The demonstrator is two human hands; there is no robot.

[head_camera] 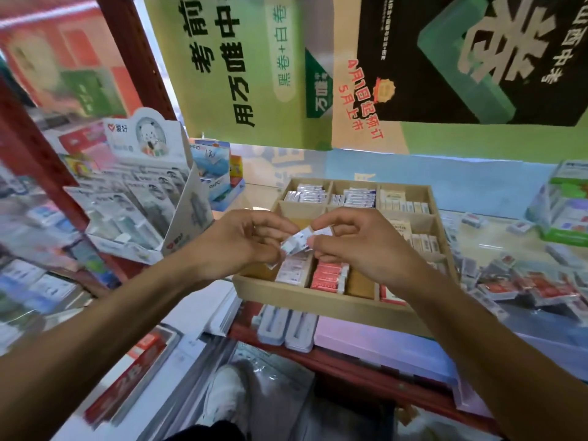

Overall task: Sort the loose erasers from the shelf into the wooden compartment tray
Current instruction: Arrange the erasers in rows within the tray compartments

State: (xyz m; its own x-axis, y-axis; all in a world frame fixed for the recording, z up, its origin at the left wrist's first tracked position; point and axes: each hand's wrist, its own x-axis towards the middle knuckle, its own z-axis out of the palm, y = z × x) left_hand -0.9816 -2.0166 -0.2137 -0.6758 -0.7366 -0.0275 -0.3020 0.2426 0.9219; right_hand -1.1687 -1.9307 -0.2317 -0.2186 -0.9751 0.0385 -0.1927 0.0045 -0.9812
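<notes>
A wooden compartment tray (305, 296) stands on the shelf in front of me, its sections holding rows of white, blue-white and red erasers. Above the tray's middle, my left hand (241, 240) and my right hand (359, 243) meet. Both pinch a few small white-and-blue wrapped erasers (297, 241) between thumbs and fingertips. Red erasers (329, 276) fill a front compartment just below the hands. Loose erasers (521, 281) lie scattered on the shelf to the right of the tray.
A white cardboard display stand (143, 198) of packaged goods sits to the left. A green box (563, 205) stands at the far right. White cases (286, 326) lie at the shelf's front edge under the tray. Posters hang behind. My shoe (222, 399) shows below.
</notes>
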